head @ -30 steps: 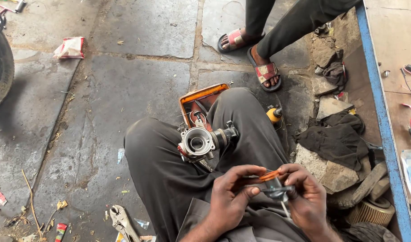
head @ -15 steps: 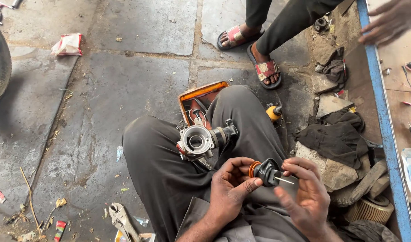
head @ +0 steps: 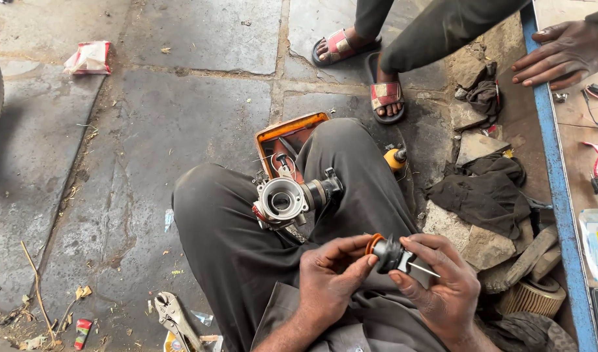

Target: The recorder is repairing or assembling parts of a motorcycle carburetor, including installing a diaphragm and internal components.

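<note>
Left hand [head: 331,274] fingertips pinching orange-ringed slide [head: 389,252], right hand [head: 439,287] cupping it

Single head view, looking steeply down, close above metal carburetor [head: 287,199] on lap; stone floor [head: 149,130] beyond it.

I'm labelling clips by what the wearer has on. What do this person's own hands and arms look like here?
Both hands are bare: no gloves, rings or watch on the left hand or the right hand. The fingers look smudged with grime. The left forearm is uncovered as far as the frame edge; the right wrist is bare too. No sleeve shows. Grey cloth lies beneath the arms.
</note>
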